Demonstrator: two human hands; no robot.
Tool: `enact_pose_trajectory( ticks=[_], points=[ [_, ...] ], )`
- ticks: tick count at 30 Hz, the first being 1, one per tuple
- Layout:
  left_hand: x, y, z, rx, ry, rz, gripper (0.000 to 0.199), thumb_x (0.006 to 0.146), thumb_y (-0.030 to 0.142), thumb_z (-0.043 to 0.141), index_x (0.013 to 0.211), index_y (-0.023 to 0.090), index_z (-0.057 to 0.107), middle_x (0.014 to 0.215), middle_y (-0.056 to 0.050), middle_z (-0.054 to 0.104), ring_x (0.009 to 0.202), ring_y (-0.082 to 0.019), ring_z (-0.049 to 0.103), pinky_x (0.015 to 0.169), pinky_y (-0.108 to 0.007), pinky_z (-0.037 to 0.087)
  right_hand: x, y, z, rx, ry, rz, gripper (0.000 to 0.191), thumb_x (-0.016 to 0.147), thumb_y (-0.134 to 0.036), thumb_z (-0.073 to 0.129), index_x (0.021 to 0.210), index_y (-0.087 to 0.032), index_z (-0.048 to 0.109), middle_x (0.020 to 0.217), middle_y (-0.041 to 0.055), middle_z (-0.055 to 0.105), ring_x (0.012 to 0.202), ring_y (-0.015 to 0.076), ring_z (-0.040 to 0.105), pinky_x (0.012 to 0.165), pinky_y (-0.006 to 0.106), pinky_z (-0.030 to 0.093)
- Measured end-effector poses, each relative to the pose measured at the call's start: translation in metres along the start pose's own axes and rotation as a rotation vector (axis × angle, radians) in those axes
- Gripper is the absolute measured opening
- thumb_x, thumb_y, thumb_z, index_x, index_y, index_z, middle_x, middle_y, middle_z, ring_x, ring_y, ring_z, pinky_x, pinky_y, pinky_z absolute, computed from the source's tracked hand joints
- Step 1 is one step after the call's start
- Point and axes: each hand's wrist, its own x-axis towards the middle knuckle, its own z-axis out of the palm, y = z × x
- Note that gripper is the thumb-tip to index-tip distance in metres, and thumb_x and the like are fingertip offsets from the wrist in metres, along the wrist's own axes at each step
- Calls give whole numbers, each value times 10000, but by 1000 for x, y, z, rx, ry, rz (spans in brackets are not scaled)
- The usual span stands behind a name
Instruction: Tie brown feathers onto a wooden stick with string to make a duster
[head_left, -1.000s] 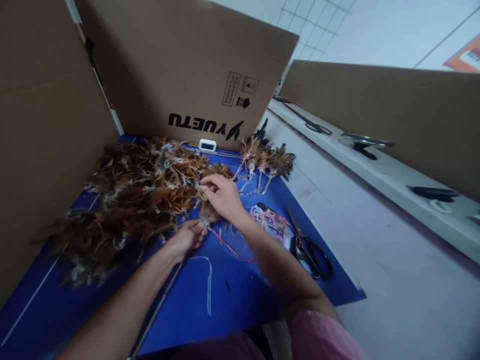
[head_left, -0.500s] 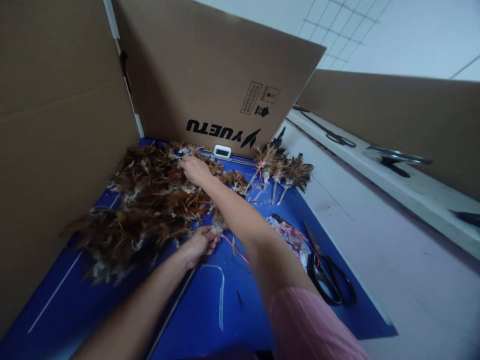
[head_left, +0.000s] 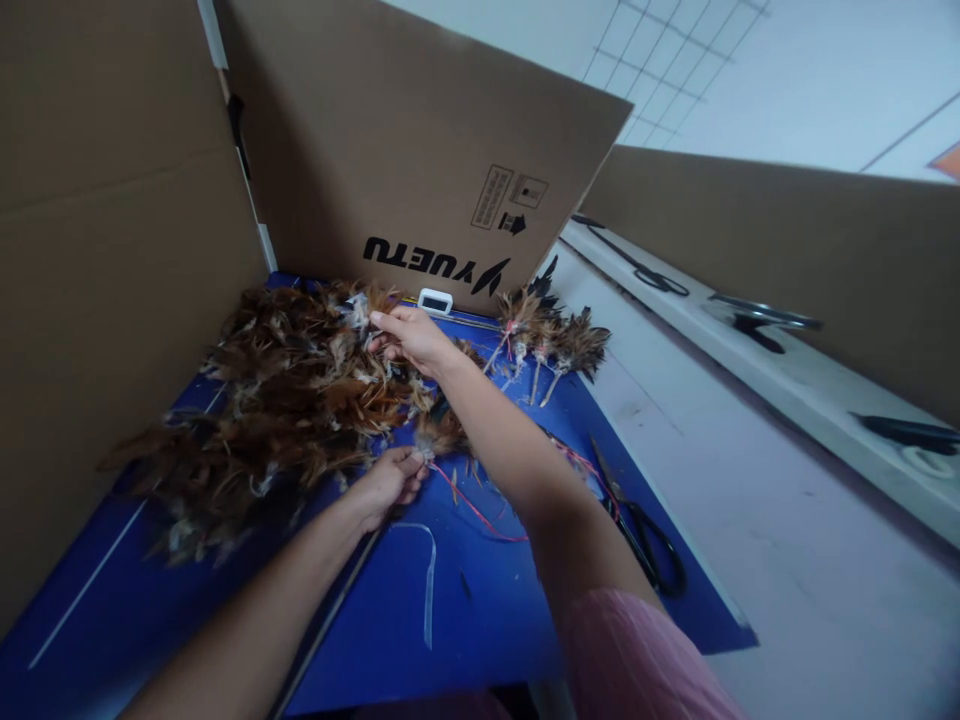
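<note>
My left hand [head_left: 386,487] is closed around the top of a feather duster's thin stick [head_left: 330,625], which slants down toward me. Just beyond the fingers a small tuft of brown feathers [head_left: 439,435] sits at the stick's tip, with a pink string [head_left: 480,515] trailing from it to the right. My right hand [head_left: 411,340] is over the far side of a large pile of loose brown feathers [head_left: 300,375]. Its thumb and curled fingers close on feathers with pale bases; the exact grip is partly hidden.
Finished-looking feather bundles on short sticks [head_left: 559,345] lie at the back right. Black-handled scissors [head_left: 656,545] lie right of my forearm. A small white display device [head_left: 435,302] stands against the cardboard wall [head_left: 427,150]. A blue mat [head_left: 495,610] covers the table.
My right hand has drawn back slightly right and toward me from the feather pile, turning so its curled fingers show. My left hand keeps its hold; the view has shifted a little.
</note>
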Motion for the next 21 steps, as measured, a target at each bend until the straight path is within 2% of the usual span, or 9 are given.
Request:
enact_pose_trajectory(
  ticks=[3,8,11,16,21],
  points=[
    [0,1,0,2,-4,11,310,708,373,652,648,158,436,532,62,404,399,-23,265,377,-164,141,-7,-2,-3,94,-13,14,212,865,-246,564,709,-167,443,566,-26,538,526,89,595,349,122,327],
    [-1,1,0,1,-14,-2,313,702,378,655,644,155,442,522,68,389,381,-17,239,371,-169,102,-15,-3,-9,91,27,30,219,866,-257,562,699,-163,458,595,-23,540,498,81,579,343,133,341],
    [-1,2,1,-18,-13,11,315,686,364,676,652,154,443,550,59,422,390,-14,249,374,-161,110,-18,0,-11,26,89,24,234,865,-219,553,668,-166,439,540,-40,514,461,74,562,321,126,314],
    [-3,3,2,8,-1,-14,294,722,357,644,645,160,438,490,75,377,376,-22,232,371,-166,110,-19,7,-12,-70,125,14,128,809,-122,581,714,-152,501,510,-54,510,398,54,482,308,131,292],
    [-3,3,2,12,5,-9,301,722,355,649,638,164,433,487,73,384,377,-26,244,372,-169,120,-13,13,-17,-289,164,-30,76,795,-164,602,822,-164,531,492,-57,504,429,84,483,366,162,340]
  ],
)
